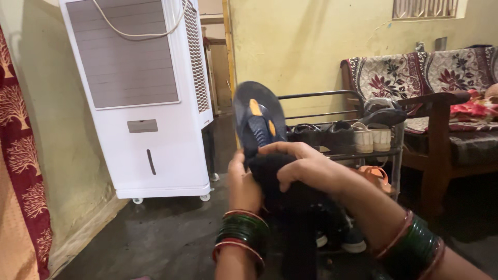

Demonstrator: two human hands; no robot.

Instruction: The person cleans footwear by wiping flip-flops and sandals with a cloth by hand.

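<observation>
Right, I've got one dark slipper (pixel 258 119) raised sole toward me, long axis running up from my hands, orange patches showing. My left hand (pixel 243 184) is clamped round its heel end; my right hand (pixel 303 166) is closed on a black cloth (pixel 282 192) just below it, pressed against the slipper. Behind stands one shoe rack (pixel 363 152) with several shoes, one white air cooler (pixel 140 93) further left.
</observation>
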